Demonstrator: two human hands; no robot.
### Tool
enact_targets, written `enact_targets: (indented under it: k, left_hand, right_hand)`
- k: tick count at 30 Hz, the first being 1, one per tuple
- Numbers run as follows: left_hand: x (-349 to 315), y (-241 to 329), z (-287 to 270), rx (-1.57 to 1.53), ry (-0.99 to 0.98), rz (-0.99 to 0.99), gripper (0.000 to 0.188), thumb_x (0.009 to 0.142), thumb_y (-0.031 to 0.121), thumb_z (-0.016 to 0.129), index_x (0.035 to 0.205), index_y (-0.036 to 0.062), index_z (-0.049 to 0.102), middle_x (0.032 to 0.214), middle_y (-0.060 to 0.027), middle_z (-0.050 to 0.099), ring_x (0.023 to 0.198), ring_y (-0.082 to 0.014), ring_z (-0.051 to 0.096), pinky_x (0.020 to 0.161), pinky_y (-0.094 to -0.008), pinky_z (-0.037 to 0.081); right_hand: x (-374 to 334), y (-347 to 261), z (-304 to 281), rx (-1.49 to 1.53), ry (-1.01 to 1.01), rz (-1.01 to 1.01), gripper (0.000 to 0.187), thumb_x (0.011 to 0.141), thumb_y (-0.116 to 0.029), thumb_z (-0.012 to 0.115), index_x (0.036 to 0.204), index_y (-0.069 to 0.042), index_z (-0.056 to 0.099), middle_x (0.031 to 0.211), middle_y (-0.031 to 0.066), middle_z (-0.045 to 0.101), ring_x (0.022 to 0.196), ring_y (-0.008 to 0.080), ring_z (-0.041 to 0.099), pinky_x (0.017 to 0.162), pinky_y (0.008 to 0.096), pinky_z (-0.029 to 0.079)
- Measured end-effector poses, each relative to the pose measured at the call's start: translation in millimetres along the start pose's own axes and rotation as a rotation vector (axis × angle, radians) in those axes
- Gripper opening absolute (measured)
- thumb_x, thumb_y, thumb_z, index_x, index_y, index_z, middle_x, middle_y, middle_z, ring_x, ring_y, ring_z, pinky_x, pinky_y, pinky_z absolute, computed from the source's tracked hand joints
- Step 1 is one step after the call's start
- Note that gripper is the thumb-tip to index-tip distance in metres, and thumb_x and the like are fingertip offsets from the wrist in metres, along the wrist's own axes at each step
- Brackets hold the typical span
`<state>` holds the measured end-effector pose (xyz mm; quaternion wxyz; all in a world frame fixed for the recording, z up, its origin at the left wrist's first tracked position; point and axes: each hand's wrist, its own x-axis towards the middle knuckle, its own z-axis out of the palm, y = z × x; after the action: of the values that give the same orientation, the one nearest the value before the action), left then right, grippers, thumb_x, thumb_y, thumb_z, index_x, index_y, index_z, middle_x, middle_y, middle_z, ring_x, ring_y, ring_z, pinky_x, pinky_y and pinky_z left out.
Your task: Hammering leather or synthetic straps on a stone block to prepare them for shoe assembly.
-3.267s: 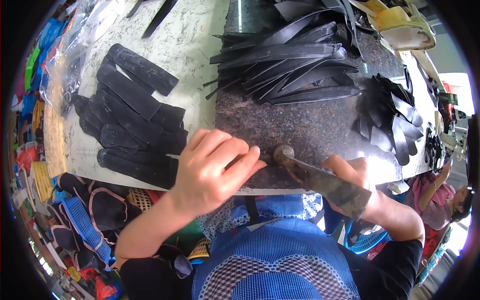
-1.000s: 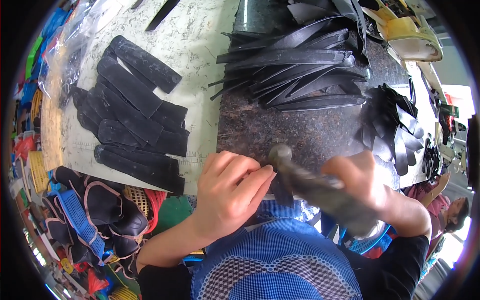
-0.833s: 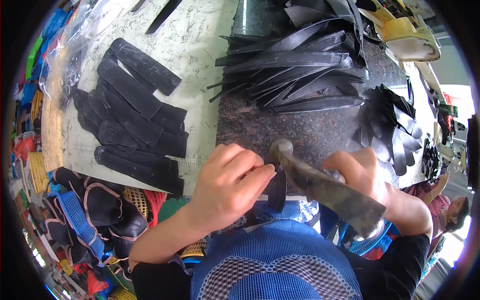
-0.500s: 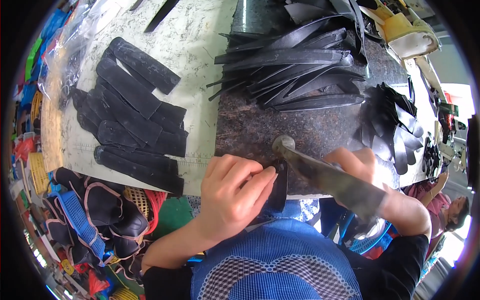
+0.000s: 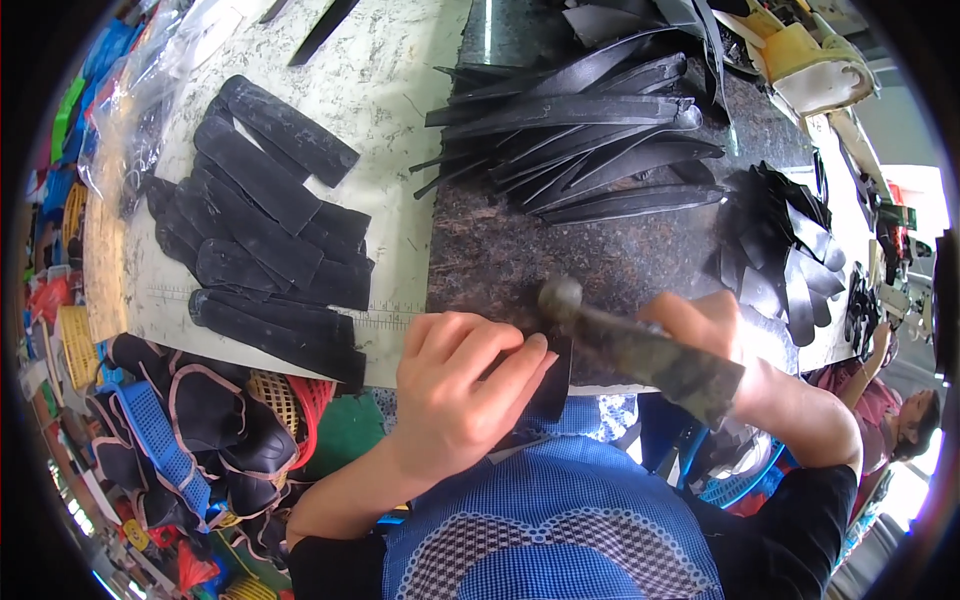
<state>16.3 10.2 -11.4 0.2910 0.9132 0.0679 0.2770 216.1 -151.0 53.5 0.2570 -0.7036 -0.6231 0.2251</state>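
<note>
At the near edge of the dark stone slab [image 5: 480, 255], my left hand [image 5: 455, 385] is closed, its fingertips pressing on a black leather strip [image 5: 550, 385]. Part of this strip hangs past the edge toward my apron, and the rest is covered by my fingers. My right hand [image 5: 705, 325] is wrapped round the handle of a hammer [image 5: 650, 360], whose long worn metal head hides most of the grip. The hammer's round face hovers close to the slab, just beyond my left fingertips, slightly blurred; whether it touches anything I cannot tell.
Flat black pieces [image 5: 255, 215] overlap on the white board [image 5: 395, 180] at left. A heap of long black strips [image 5: 590, 120] covers the slab's far part, with another black pile [image 5: 785, 250] at right. Black padded items and a blue basket [image 5: 165, 450] stand below left. Another person [image 5: 905, 425] sits far right.
The hammer has tilted and shifted a little, its wide tail end moving left and up. My left hand has barely moved and keeps pressing the strip.
</note>
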Motion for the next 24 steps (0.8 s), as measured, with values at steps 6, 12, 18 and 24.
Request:
enact_targets:
  k: [6, 12, 18, 24]
  left_hand:
    - [6.8, 2.9, 6.5, -0.019, 0.006, 0.000, 0.023, 0.069, 0.004, 0.085, 0.090, 0.0055, 0.075, 0.085, -0.0012, 0.063, 0.076, -0.0199, 0.061, 0.070, -0.0349, 0.044]
    - [43.0, -14.1, 18.6, -0.006, -0.038, 0.189, 0.022, 0.068, 0.002, 0.086, 0.086, 0.0032, 0.074, 0.081, -0.0018, 0.062, 0.073, -0.0207, 0.060, 0.066, -0.0345, 0.044]
    - [41.9, -12.2, 9.0, -0.181, -0.151, 0.066, 0.029, 0.066, -0.002, 0.087, 0.093, 0.0029, 0.077, 0.089, -0.0046, 0.064, 0.080, -0.0227, 0.060, 0.064, -0.0306, 0.052]
    - [34.4, 4.4, 7.2, -0.083, -0.178, 0.014, 0.033, 0.071, -0.008, 0.080, 0.102, 0.0016, 0.074, 0.091, -0.0059, 0.062, 0.078, -0.0228, 0.060, 0.062, -0.0317, 0.051]
  right_hand:
    - [-9.1, 6.3, 1.1, -0.006, 0.039, -0.038, 0.018, 0.083, -0.011, 0.073, 0.091, -0.005, 0.058, 0.065, 0.0068, 0.057, 0.048, 0.0226, 0.060, 0.043, 0.0367, 0.046]
    - [-32.3, 6.3, -15.5, -0.152, 0.079, 0.117, 0.024, 0.082, -0.004, 0.072, 0.100, -0.005, 0.057, 0.071, 0.0050, 0.063, 0.055, 0.0209, 0.066, 0.049, 0.0347, 0.051]
    - [-37.2, 9.0, -5.1, -0.024, 0.083, 0.184, 0.023, 0.082, -0.009, 0.076, 0.091, -0.004, 0.055, 0.063, 0.0095, 0.059, 0.052, 0.0299, 0.065, 0.047, 0.0376, 0.049]
    - [-24.3, 2.5, -9.4, -0.055, 0.017, 0.114, 0.024, 0.083, -0.013, 0.076, 0.093, -0.005, 0.056, 0.063, 0.0092, 0.060, 0.052, 0.0292, 0.065, 0.047, 0.0377, 0.049]
